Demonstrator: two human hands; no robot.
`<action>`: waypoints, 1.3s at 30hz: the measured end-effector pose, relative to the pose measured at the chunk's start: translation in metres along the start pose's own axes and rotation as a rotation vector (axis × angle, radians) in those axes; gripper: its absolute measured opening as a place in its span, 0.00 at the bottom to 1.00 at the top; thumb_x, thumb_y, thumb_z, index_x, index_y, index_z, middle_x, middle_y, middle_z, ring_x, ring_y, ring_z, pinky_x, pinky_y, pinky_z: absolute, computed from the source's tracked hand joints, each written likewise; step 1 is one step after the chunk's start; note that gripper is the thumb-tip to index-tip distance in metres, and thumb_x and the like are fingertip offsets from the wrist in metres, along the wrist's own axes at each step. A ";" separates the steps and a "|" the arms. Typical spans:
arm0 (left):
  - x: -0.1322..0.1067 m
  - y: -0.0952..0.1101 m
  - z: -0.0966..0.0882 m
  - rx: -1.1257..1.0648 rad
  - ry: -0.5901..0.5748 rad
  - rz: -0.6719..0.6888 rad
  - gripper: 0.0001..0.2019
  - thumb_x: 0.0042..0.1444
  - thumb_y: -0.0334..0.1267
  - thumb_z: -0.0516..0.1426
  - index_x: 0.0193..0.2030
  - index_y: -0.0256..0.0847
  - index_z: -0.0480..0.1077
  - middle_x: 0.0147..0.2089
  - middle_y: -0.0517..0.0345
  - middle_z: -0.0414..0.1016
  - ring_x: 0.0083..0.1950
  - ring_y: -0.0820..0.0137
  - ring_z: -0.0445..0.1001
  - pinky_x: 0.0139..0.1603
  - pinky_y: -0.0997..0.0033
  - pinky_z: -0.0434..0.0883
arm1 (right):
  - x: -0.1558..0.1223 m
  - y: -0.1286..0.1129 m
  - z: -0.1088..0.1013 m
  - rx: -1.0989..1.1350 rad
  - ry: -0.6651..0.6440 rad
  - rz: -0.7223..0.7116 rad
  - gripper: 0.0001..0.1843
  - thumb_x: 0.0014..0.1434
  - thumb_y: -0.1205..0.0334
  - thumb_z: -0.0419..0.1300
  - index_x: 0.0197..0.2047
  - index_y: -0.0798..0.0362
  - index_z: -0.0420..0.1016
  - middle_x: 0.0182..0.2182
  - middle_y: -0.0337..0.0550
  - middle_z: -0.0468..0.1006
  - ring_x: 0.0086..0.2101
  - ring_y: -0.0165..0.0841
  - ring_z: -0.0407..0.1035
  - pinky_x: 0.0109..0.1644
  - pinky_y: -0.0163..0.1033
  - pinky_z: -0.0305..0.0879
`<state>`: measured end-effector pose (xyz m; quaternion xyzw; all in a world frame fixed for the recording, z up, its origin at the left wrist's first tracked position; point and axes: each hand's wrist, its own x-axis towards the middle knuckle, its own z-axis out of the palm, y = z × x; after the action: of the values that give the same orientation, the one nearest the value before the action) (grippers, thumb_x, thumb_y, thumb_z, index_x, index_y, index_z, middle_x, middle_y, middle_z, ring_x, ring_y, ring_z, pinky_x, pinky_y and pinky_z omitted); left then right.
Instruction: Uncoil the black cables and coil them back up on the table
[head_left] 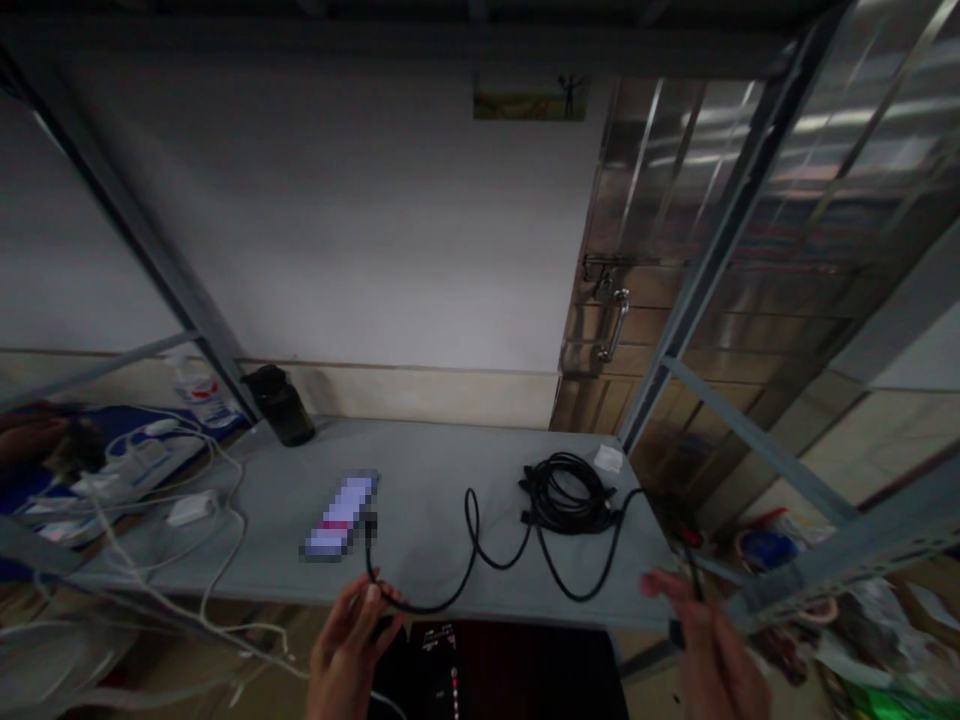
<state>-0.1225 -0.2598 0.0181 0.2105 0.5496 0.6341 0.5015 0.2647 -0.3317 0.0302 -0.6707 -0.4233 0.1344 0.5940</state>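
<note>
A black cable (480, 545) runs along the grey table (427, 460) from a phone (341, 515) to a loose coil (566, 492) at the right. My left hand (349, 645) is at the table's front edge, fingers curled around the cable near the phone. My right hand (705, 640) is off the right corner, pinching the cable's other end where it hangs over the edge. Both hands are partly cut off by the frame's bottom.
A dark bottle (283, 402) stands at the back left beside a metal frame post. White cables and chargers (161, 480) lie tangled at the left. A small white piece (609, 458) lies near the coil. A dark screen (480, 665) sits below the table edge. Clutter fills the floor at right.
</note>
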 end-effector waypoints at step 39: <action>0.161 -0.072 0.010 1.033 -0.426 1.135 0.16 0.76 0.52 0.59 0.55 0.50 0.87 0.61 0.48 0.84 0.63 0.53 0.83 0.66 0.45 0.82 | 0.093 0.124 0.145 -0.615 -0.307 -0.714 0.29 0.81 0.46 0.55 0.78 0.47 0.66 0.67 0.55 0.76 0.66 0.49 0.70 0.68 0.59 0.70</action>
<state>-0.1506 -0.1228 -0.0900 0.7808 0.4753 0.4039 0.0354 0.2725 -0.1568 -0.0900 -0.6004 -0.7293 -0.1115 0.3085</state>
